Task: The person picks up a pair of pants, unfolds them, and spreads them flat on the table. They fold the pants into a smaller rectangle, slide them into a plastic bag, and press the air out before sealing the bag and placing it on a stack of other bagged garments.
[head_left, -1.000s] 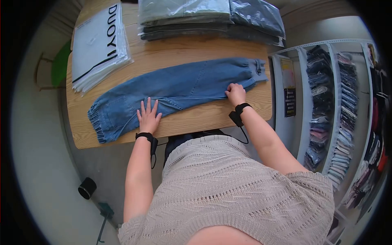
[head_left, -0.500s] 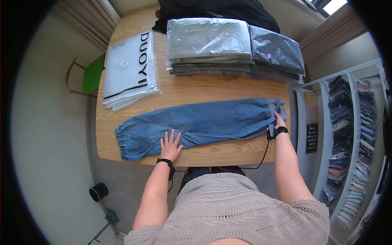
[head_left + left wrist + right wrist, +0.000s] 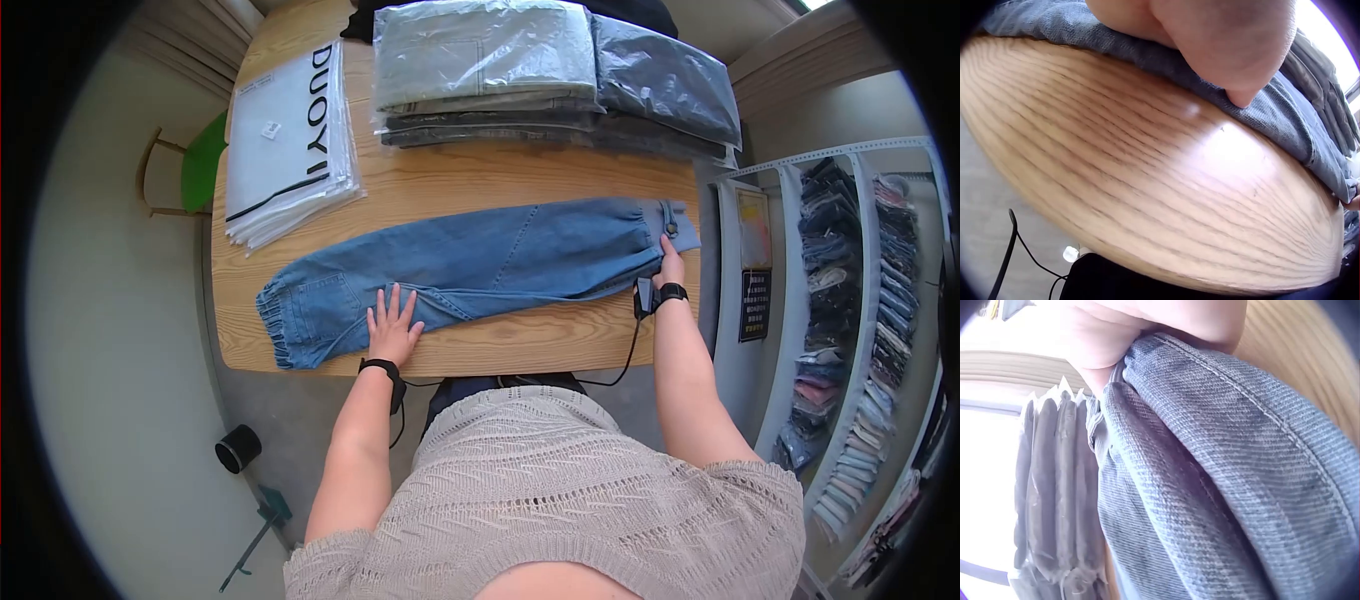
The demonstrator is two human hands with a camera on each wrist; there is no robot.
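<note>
A pair of blue jeans (image 3: 450, 245), folded lengthwise, lies across the wooden table (image 3: 560, 345). Its elastic waistband (image 3: 277, 325) is at the left and its cuff (image 3: 685, 228), with a buttoned tab, at the right. My left hand (image 3: 396, 327) rests flat on the near edge of the jeans, fingers straight and spread. At the right end, my right hand (image 3: 671, 268) grips the near side of the cuff, with the thumb on top. In the right wrist view, denim folds (image 3: 1210, 450) run from under the curled fingers.
White printed plastic bags (image 3: 285, 140) are piled at the back left. Bagged folded garments (image 3: 490, 60) form stacks along the back. Shelves of folded clothes (image 3: 835, 300) stand beyond the table's right edge. A cable (image 3: 622, 365) hangs from the right wrist device.
My right hand has moved right along the near edge of the jeans and now grips the cuff. My left hand stays flat on the denim. The head view has shifted.
</note>
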